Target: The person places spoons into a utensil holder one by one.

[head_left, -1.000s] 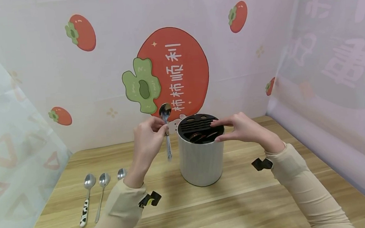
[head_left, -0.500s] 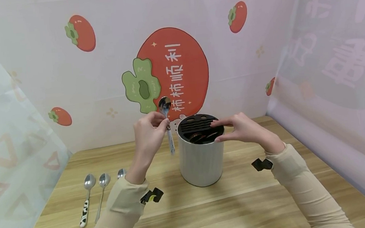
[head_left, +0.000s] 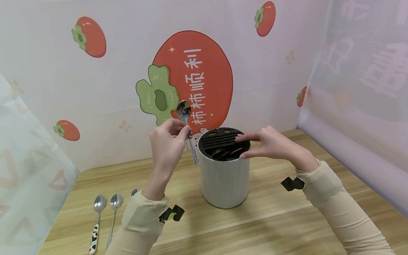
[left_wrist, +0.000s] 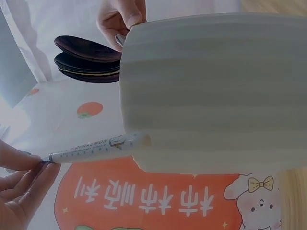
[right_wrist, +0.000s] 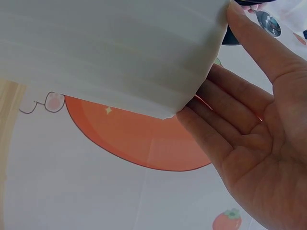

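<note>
The spoon (head_left: 184, 110) is bowl up and leaning slightly, just left of the holder (head_left: 226, 182), its handle end near the rim; whether they touch is unclear. The left hand (head_left: 169, 148) pinches it at the neck. The right hand (head_left: 267, 142) rests fairly straight fingers and a thumb on the holder's right edge, without clasping. To place the spoon well, I'd raise the handle end clear of the rim, swing it over the front compartment where dark spoons (left_wrist: 86, 50) stand, and lower it steeply into a gap while the right hand steadies the holder. Three more spoons (head_left: 100, 202) lie leftward on the tabletop (head_left: 228, 242), one partly behind the left sleeve (head_left: 142, 218).
</note>
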Demonstrator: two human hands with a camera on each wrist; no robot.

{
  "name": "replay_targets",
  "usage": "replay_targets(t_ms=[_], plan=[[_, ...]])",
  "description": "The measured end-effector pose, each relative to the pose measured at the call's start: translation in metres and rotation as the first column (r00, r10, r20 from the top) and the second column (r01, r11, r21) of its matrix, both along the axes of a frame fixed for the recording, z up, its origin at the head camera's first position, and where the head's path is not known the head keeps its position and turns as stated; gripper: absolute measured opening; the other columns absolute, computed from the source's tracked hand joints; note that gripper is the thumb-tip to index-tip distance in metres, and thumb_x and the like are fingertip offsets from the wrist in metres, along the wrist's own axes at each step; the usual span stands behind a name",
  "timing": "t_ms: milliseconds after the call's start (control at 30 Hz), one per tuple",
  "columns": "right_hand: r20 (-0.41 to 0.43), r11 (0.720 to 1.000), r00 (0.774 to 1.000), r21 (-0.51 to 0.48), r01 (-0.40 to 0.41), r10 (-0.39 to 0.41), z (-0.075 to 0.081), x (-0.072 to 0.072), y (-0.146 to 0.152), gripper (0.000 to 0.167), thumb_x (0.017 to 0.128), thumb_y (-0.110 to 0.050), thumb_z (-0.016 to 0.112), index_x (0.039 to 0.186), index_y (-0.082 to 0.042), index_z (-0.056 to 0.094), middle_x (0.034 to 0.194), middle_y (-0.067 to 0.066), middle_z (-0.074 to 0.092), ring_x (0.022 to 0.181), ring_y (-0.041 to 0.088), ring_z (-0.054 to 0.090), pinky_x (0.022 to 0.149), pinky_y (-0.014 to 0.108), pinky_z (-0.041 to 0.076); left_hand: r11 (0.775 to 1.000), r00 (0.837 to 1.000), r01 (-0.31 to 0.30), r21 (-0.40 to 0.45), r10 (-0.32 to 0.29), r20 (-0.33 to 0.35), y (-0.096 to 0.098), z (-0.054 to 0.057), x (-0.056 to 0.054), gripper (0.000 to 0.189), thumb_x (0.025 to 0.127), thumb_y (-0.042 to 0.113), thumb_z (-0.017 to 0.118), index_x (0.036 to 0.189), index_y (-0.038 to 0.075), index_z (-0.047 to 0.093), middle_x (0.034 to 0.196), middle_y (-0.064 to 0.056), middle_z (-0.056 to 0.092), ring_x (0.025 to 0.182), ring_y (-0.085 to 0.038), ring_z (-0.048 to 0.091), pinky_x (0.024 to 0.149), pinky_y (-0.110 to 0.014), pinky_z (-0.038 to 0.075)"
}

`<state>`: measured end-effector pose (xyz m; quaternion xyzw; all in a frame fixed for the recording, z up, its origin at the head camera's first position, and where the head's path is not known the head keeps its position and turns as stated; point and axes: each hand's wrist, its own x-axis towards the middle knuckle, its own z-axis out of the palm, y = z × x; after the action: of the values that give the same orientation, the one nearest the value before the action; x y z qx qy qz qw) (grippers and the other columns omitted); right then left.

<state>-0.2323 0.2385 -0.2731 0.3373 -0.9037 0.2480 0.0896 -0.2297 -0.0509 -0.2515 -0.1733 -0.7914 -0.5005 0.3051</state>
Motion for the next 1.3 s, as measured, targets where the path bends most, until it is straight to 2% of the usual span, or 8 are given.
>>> replay_targets(t_ms=[333,533,833,1300], plan=[[-0.005,1.000,1.000,0.006,0.002,-0.002,0.002,0.001,0.000,0.051,0.076,-0.041,0.077,0.119,-0.014,0.067,0.118,0.001,0.068,0.114,0.018,0.061,0.095,0.040,0.048,0.999,0.998,0.019,0.046,-0.016,-0.061,0.003,0.008,-0.005,0.006,0.084,0.007,0.069,0.085,0.001,0.068,0.076,-0.008,0.070,0.061,-0.016,0.066,0.057,-0.021,0.052],[0.004,1.000,1.000,0.009,0.006,-0.006,0.001,0.001,0.000,0.052,0.076,-0.042,0.076,0.119,-0.015,0.067,0.118,0.000,0.067,0.115,0.017,0.061,0.096,0.039,0.048,0.999,0.995,0.017,0.049,-0.012,-0.097,0.006,0.014,-0.007,0.006,0.084,0.008,0.069,0.084,0.002,0.069,0.076,-0.008,0.071,0.065,-0.014,0.065,0.061,-0.021,0.052],[0.000,1.000,1.000,0.008,0.000,0.000,0.002,0.001,0.000,0.052,0.076,-0.041,0.076,0.119,-0.013,0.067,0.118,0.001,0.068,0.114,0.018,0.061,0.095,0.040,0.048,0.998,0.992,0.020,0.066,-0.012,-0.125,0.013,0.019,-0.008,0.006,0.084,0.008,0.070,0.083,0.002,0.069,0.075,-0.008,0.071,0.064,-0.013,0.065,0.060,-0.020,0.050],[-0.002,1.000,1.000,-0.005,-0.003,0.003,0.001,0.000,0.000,0.051,0.076,-0.041,0.076,0.119,-0.013,0.067,0.118,0.002,0.068,0.115,0.019,0.061,0.095,0.040,0.048,0.993,0.993,0.042,0.111,-0.029,-0.114,0.021,0.013,-0.019,0.006,0.083,0.008,0.070,0.085,0.003,0.069,0.077,-0.008,0.071,0.067,-0.013,0.067,0.062,-0.024,0.054]])
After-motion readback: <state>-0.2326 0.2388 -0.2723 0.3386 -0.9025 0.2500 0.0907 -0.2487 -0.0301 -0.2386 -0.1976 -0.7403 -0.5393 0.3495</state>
